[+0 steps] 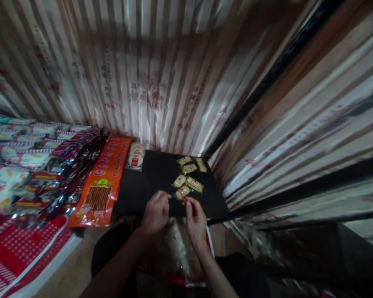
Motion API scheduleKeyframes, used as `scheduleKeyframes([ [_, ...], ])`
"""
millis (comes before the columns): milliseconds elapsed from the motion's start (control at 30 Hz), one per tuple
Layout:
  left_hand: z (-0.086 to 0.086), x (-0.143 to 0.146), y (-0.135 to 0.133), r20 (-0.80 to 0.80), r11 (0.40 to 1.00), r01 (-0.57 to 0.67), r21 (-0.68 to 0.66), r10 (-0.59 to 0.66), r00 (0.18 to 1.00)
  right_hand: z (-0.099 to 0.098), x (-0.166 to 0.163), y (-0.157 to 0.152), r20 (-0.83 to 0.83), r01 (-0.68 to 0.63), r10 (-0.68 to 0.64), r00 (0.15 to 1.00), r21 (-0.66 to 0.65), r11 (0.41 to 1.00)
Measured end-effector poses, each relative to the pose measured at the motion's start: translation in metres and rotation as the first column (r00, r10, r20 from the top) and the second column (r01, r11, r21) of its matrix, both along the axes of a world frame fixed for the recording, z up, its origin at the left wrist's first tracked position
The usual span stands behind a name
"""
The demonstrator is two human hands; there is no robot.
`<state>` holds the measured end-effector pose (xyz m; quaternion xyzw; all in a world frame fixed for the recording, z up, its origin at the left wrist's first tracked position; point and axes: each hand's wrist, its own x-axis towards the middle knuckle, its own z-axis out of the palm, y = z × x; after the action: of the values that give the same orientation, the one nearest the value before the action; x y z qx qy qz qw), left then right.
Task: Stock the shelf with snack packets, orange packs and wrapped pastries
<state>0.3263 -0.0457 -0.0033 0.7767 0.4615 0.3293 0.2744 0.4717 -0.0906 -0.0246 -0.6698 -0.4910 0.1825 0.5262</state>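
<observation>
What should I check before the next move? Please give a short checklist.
1. Right hand at nearest yellow packet: ok, fingertips at its edge.
2. Firm right-hand grip: cannot tell.
3. Left hand empty: cannot tell, fingers are curled.
4. Yellow packets on black surface: ok, six lie there.
5. Packets aligned: not ok, angles differ.
6. Orange bag apart from packets: ok, it lies left.

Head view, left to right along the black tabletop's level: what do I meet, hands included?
Red basket → orange pack → white packet → left hand → right hand.
</observation>
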Motion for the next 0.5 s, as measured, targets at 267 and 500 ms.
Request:
scheduleKeyframes([
  [267,-0.068,0.025,-0.105,-0.373,0.946,0.238,-0.219,-0.306,0.876,-0.06,0.049,-0.093,0.318,-0.195,0.288,0.903,-0.295,0.935],
  [500,-0.076,0.032,-0.117,-0.47,0.972,0.108,-0.207,-0.195,0.861,-0.089,0.037,-0.096,0.39,-0.164,0.278,0.878,-0.301,0.939],
])
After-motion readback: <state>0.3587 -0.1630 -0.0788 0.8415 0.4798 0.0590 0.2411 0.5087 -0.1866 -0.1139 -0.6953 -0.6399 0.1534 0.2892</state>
